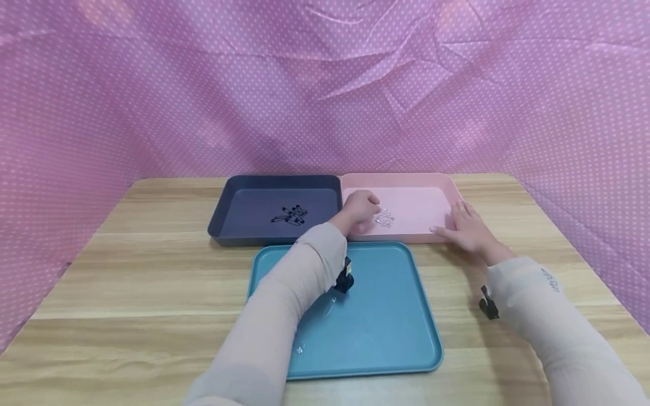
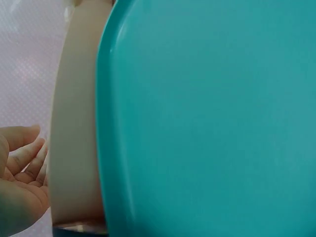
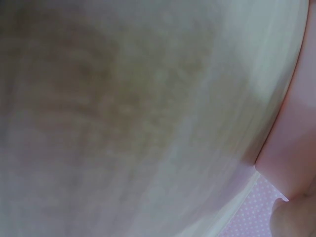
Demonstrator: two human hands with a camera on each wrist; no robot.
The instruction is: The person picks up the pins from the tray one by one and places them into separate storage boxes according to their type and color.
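Note:
My left hand (image 1: pixel 359 208) is over the left part of the pink tray (image 1: pixel 413 203), its fingers loosely bent. Thumb and fingers stand apart in the left wrist view, with nothing seen between them. Just beside its fingertips lies a small pile of clear, shiny pieces (image 1: pixel 384 218) on the tray floor. My right hand (image 1: pixel 469 231) rests at the pink tray's front right corner, fingers stretched along the rim. A blue tray (image 1: pixel 386 316) lies in front, partly covered by my left forearm. On it are a thin clear piece (image 1: pixel 330 307) and a small shiny piece (image 1: pixel 300 349).
A dark blue tray (image 1: pixel 254 211) stands left of the pink one, side against side, holding a pile of thin black pieces (image 1: pixel 290 215). All three trays are on a wooden table (image 1: pixel 152 270). A pink dotted cloth (image 1: pixel 315 101) hangs behind and at both sides.

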